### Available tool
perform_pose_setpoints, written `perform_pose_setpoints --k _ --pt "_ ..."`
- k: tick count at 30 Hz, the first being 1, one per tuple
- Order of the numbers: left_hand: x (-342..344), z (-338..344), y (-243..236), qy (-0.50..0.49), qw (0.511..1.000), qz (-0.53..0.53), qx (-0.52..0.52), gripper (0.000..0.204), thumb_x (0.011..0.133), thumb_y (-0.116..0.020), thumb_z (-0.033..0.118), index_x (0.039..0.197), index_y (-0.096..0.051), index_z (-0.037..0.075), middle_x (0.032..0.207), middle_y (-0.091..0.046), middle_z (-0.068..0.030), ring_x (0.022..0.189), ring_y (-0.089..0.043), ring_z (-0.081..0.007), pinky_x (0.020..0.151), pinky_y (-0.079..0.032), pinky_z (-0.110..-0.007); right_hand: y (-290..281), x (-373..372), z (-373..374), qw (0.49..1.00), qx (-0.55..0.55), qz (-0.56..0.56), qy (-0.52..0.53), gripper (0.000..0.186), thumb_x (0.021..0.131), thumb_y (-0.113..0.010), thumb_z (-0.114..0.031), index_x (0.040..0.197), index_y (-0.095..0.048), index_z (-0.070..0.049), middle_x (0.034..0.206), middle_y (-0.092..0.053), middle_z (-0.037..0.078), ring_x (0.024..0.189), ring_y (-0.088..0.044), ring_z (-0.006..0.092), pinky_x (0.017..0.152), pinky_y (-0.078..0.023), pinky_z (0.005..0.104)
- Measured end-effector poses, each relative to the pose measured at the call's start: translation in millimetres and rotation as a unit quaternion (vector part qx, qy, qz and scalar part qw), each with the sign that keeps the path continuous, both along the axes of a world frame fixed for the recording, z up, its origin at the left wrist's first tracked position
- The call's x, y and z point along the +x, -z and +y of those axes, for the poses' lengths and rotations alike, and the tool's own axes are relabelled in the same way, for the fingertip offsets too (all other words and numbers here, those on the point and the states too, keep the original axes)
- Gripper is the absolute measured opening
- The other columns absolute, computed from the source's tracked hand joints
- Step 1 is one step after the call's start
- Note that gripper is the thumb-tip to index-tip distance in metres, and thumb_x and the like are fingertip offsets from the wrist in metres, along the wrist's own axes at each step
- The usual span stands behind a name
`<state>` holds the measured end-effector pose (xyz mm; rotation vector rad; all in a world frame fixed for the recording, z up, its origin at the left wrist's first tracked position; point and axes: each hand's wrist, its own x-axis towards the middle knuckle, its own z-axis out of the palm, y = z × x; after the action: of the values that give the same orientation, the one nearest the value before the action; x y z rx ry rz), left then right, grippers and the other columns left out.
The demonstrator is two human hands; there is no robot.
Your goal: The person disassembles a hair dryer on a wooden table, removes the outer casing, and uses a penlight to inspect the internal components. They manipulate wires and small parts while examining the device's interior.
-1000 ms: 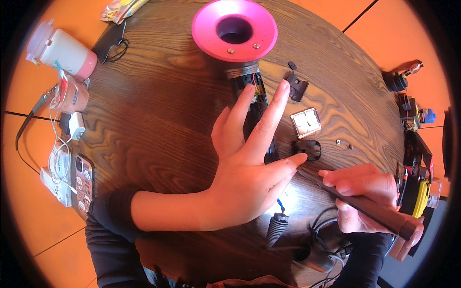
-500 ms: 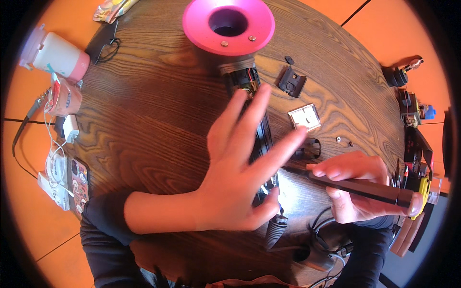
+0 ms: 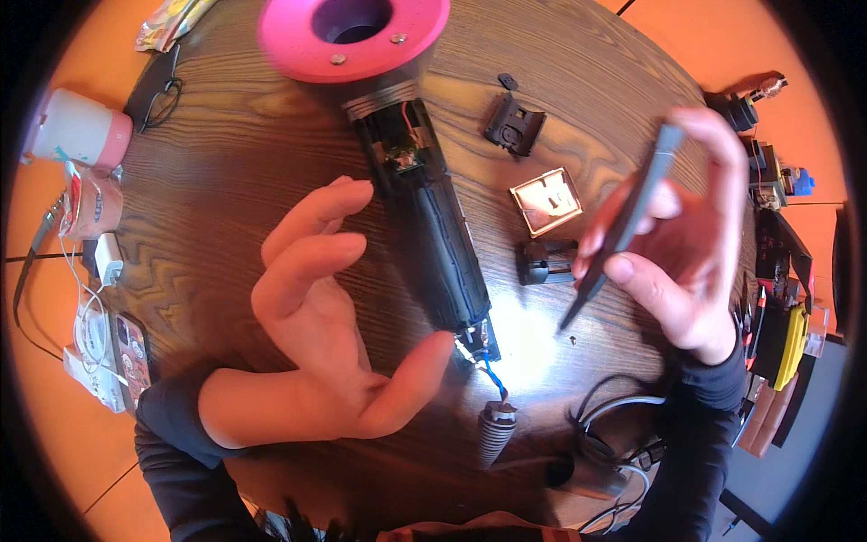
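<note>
A hair dryer with a pink ring head lies on the table, its black handle opened. Wiring and a small circuit board show near the head. At the lower end, blue and white wires run to a ribbed grey cable sleeve. Beside the handle, my left hand is open with fingers curved; its thumb tip is at the lower end, by the wires. My right hand grips a slim black pointed tool, tip down toward the table, apart from the dryer.
Right of the dryer lie a black plastic part, a shiny square plate, a black clip-like piece and a tiny screw. Cables are at the lower right. A phone, charger and cup stand left.
My left hand has moved left off the handle, uncovering it. My right hand has risen and turned the tool so its tip points down. The view has shifted, with the dryer now further left.
</note>
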<state>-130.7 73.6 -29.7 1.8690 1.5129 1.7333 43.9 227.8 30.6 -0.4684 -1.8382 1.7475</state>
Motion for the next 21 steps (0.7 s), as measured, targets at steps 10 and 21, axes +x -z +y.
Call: perform_pose_setpoints --k 10,21 --pt "-3.7 -2.2 -2.5 0.042 0.998 0.041 0.018 0.068 0.062 -0.058 0.008 0.122 -0.024 0.003 0.126 -0.025 -0.0324 0.122 -0.026 -0.0380 0.102 -0.017 -0.048 -28.8 15.2 34.8 0.844 0.177 -0.289 -0.415 0.035 0.069 -0.059 0.005 0.103 -0.054 -0.003 0.071 -0.059 0.010 0.066 -0.061 0.0260 0.057 -0.044 0.0330" --pt "-0.3 -3.8 -6.9 0.017 0.996 0.091 -0.007 0.056 0.062 -0.059 0.010 0.112 -0.036 0.001 0.121 -0.031 -0.0313 0.118 -0.030 -0.0373 0.102 -0.017 -0.050 -1.0 17.3 18.9 0.818 0.291 -0.327 -0.374 0.018 0.067 -0.070 -0.006 0.083 -0.061 -0.002 0.075 -0.060 0.009 0.074 -0.059 0.0279 0.064 -0.048 0.0351"
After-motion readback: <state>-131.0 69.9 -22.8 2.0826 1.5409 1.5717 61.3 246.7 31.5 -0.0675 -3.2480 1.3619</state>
